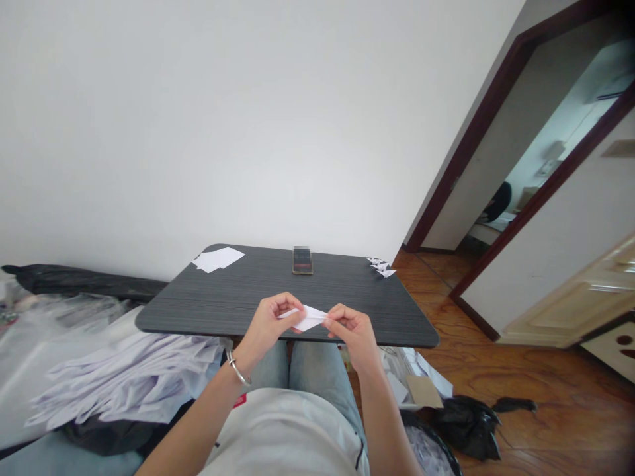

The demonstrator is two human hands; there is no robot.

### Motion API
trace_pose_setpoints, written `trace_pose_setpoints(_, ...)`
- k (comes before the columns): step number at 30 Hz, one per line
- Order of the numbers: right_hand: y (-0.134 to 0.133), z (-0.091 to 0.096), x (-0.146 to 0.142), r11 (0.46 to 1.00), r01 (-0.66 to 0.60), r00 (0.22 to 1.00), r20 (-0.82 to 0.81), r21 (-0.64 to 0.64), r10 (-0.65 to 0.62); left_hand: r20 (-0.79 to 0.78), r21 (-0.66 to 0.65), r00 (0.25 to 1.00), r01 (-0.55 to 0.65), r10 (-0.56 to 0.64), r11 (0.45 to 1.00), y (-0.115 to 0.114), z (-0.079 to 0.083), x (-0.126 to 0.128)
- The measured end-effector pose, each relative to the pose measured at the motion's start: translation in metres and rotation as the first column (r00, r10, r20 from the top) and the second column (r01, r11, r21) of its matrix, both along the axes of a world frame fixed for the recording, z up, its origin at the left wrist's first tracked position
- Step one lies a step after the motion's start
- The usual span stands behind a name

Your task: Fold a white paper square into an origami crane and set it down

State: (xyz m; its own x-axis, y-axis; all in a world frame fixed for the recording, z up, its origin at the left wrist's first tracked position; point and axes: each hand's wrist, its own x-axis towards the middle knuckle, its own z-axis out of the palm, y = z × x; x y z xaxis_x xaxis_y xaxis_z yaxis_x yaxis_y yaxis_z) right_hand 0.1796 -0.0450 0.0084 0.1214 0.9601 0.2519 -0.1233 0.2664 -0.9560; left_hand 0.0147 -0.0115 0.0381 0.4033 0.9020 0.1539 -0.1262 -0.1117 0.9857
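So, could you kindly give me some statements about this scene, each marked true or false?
1. The left hand and right hand both hold the folded white paper. True.
2. The phone is at the table's near edge, by the person's lap. False: it is near the far edge, by the wall.
3. Flat white sheets lie at the table's far left corner. True.
4. The bracelet is on the right wrist. False: it is on the left wrist.
5. The small folded pieces lie beside the flat sheets. False: they are toward the table's far right corner.
6. The tabletop is dark. True.
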Motion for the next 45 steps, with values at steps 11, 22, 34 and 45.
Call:
trace_pose_setpoints(11,-0.001,0.003,0.004,0.996,-0.072,0.996,-0.061,-0.053,0.069,-0.022,0.030,1.000,-0.009,0.010,1.000,-0.001,0.004,0.001)
trace_pose_setpoints(22,-0.001,-0.001,-0.005,0.995,-0.009,1.000,-0.021,-0.100,0.007,-0.047,0.080,0.997,-0.053,0.057,0.995,-0.001,0.004,0.001)
trace_pose_setpoints(34,-0.001,0.001,-0.004,0.984,-0.059,0.994,-0.101,-0.166,0.042,-0.033,0.044,0.999,-0.007,0.008,0.999,0.001,0.000,0.000)
trace_pose_setpoints(45,-0.002,0.001,-0.002,0.981,-0.085,0.991,-0.120,-0.174,0.064,-0.017,0.018,0.999,0.040,-0.040,0.999,0.002,-0.002,-0.001)
